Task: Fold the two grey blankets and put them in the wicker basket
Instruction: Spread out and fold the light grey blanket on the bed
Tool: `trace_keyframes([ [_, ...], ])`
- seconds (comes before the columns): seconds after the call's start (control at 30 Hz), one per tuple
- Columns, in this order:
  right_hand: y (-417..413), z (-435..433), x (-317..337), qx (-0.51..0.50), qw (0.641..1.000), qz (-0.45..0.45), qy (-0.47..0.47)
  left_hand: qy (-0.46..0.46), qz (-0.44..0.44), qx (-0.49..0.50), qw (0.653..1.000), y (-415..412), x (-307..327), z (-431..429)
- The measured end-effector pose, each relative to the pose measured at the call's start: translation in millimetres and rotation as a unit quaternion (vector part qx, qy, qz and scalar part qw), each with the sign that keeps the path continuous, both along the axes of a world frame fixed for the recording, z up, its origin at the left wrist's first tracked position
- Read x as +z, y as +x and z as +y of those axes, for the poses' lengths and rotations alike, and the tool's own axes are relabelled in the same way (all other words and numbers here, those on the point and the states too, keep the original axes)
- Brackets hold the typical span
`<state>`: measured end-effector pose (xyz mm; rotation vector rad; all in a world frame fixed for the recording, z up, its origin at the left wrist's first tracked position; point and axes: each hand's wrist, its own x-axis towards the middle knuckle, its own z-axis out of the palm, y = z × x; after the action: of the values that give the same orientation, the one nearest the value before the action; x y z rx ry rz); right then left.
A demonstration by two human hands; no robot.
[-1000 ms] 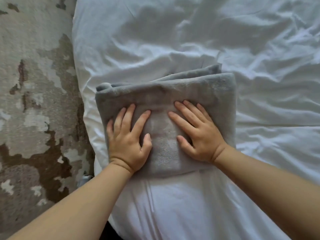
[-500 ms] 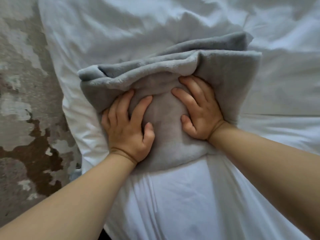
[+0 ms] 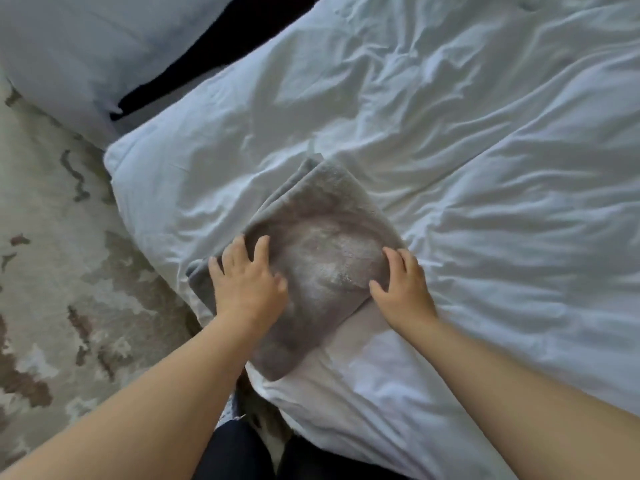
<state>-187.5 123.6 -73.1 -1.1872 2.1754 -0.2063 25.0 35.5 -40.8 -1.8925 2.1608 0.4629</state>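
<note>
One grey blanket point(image 3: 322, 251), folded into a thick square, lies on the white duvet point(image 3: 450, 150) near the bed's left corner. My left hand point(image 3: 247, 284) rests on the blanket's left part with fingers spread. My right hand point(image 3: 403, 284) sits at its right edge, fingers bent over the edge and thumb on top. I see no second grey blanket and no wicker basket.
A pale blue pillow point(image 3: 69, 46) lies at the top left beyond a dark gap point(image 3: 221, 46). A patterned beige and brown rug point(image 3: 52, 271) covers the floor on the left. My dark trousers point(image 3: 242, 452) show at the bottom, by the bed's edge.
The blanket has been turned and now lies flat as a diagonal square. My hands moved apart to its left part and right edge. The camera pulled back and shows more of the bed.
</note>
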Motion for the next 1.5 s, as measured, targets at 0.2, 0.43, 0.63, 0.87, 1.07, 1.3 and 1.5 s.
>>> trace_keyframes([
  [0.2,2.4,32.0,2.5,-0.286,0.93,-0.213,0.089,0.068,0.058,-0.046,0.995,-5.4,-2.1,-49.2],
  [0.43,55.5,15.1,-1.8,-0.463,0.819,-0.337,-0.005,0.205,0.088,-0.023,0.974,-1.8,-36.2,-116.2],
  [0.63,110.2,-14.5,-14.0,-0.643,0.641,-0.415,-0.062,0.282,0.158,-0.068,0.944,11.6,-46.4,-141.0],
  [0.87,120.9,-15.7,-7.8,-0.66,0.581,-0.463,-0.112,0.233,0.269,-0.165,0.92,28.2,-48.7,-142.0],
  [1.07,131.5,-23.0,-12.7,-0.675,0.602,-0.41,-0.121,0.364,0.314,-0.003,0.877,23.6,-50.2,-135.2],
  [1.3,138.9,-23.2,-4.0,-0.69,0.589,-0.397,-0.139,0.263,0.247,-0.141,0.922,22.6,-38.3,-120.5],
  [1.5,146.7,-2.9,18.3,-0.69,0.578,-0.422,-0.108,0.365,0.356,0.053,0.858,43.0,-6.4,-100.3],
])
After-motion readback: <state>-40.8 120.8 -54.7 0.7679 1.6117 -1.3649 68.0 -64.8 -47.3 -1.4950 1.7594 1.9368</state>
